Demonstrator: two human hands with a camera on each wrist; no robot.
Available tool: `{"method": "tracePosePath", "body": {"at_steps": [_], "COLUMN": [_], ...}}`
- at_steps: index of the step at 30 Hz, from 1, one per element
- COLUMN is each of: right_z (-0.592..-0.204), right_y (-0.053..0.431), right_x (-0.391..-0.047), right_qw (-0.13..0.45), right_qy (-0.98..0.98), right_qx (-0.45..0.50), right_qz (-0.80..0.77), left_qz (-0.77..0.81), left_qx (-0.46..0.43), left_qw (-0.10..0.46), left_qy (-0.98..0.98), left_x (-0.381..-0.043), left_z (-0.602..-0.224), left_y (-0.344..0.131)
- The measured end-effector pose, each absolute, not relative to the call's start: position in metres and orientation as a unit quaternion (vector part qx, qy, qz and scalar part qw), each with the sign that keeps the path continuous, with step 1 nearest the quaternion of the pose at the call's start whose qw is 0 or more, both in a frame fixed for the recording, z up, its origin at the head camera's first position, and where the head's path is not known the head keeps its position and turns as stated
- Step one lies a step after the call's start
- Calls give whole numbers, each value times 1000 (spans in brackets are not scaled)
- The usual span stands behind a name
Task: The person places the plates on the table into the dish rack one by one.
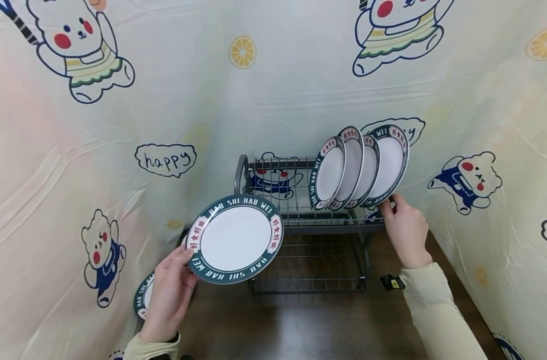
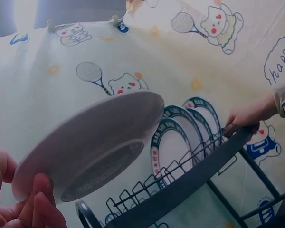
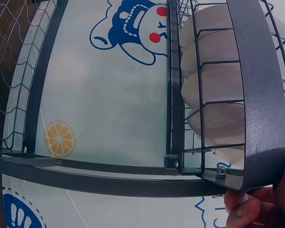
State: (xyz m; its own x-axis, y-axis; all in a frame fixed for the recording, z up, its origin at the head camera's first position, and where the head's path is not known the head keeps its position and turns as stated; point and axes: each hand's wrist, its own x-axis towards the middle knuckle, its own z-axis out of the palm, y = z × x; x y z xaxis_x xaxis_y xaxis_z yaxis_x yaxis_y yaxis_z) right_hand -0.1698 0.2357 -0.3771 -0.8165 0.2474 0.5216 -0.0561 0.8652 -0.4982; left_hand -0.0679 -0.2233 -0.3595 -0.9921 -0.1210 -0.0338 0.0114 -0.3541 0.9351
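In the head view my left hand (image 1: 171,287) pinches the left rim of a white plate (image 1: 235,238) with a dark green lettered border. The plate is tilted in front of the dish rack (image 1: 332,229), its face toward the head camera; its underside shows in the left wrist view. My right hand (image 1: 406,230) grips the front right corner of the rack's upper tier, fingers curled under the dark metal edge (image 3: 263,95) in the right wrist view. Several matching plates (image 1: 329,172) stand on edge in the upper tier's right half, just beside that hand.
The lower wire tier (image 1: 309,262) sits beneath, above a dark wood floor (image 1: 273,325). Another green-rimmed plate (image 1: 141,296) is partly hidden behind my left hand. Cartoon-printed cloth (image 1: 282,65) hangs behind and at both sides.
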Motion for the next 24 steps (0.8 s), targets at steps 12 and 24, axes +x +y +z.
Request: {"method": "tracePosePath", "body": {"at_steps": [12,24], "right_z": [-378,-369], "right_y": [235,242], "right_x": [-171,-164], "right_qw": [306,259], "right_qy": [-914,-931], "right_qx": [-52,-37], "right_qz": [260,254], "left_qz": [-812,-799], "left_qx": [43,33], "left_qw": [30,21], "left_qy": [-582,-600], "left_x": [-75,-76], "left_z": [-359,-355], "left_y": [-210,-203]}}
